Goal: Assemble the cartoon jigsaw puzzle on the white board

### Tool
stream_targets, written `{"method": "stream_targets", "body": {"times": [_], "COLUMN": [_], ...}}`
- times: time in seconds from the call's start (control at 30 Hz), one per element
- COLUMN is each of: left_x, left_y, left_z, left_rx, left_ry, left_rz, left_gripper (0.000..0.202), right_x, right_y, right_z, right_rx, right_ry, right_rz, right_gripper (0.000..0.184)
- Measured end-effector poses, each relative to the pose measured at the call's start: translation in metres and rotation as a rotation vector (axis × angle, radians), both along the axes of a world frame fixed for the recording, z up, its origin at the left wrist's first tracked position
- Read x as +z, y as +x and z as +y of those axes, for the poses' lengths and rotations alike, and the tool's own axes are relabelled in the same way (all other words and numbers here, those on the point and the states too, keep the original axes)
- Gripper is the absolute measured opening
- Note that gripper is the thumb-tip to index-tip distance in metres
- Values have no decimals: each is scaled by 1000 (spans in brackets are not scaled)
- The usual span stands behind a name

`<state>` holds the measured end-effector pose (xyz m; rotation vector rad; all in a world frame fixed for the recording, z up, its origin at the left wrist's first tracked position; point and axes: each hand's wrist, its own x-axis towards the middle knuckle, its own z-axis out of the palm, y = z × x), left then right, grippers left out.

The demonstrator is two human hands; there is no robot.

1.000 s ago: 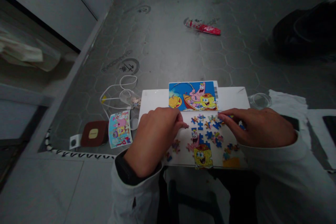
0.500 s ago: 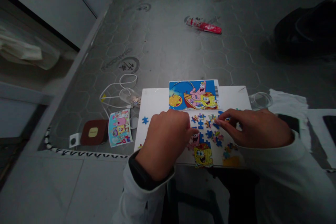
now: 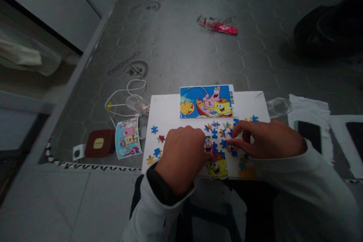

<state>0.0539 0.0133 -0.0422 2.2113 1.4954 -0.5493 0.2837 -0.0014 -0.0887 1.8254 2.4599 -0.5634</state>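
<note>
A partly joined jigsaw puzzle, with a yellow cartoon face, lies at the near edge of a white board. My left hand is closed over its left side, thumb tip against the joined pieces. The other left fingers curl out of sight, so what they hold is hidden. Over the loose jigsaw pieces to the right hovers my right hand, thumb and forefinger a little apart, no piece visible between them. Behind both hands rests the colourful picture card.
More loose pieces lie left of my left hand. Beside the board are a cartoon sheet, a brown box and a white cord. To the right are a clear tape roll, white cloth and a dark phone.
My left hand has shifted slightly down and right, uncovering pieces on its left. My right hand has moved a little left and down, its thumb and forefinger now further apart. The view has shifted slightly.
</note>
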Motion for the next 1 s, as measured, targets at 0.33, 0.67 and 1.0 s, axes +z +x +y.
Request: {"method": "stream_targets", "body": {"times": [0.33,0.67,1.0], "left_x": [1,6,26], "left_y": [-3,-8,-38], "left_z": [2,7,-8], "left_rx": [30,50,-104], "left_ry": [-11,-8,102], "left_rz": [2,-4,-1073], "left_gripper": [36,35,20], "right_x": [-8,-2,6], "right_y": [4,3,-3], "right_z": [6,4,-2], "right_rx": [12,-100,-153], "right_ry": [-129,-145,-17], "right_rz": [22,-40,-145], "right_gripper": [25,31,51]}}
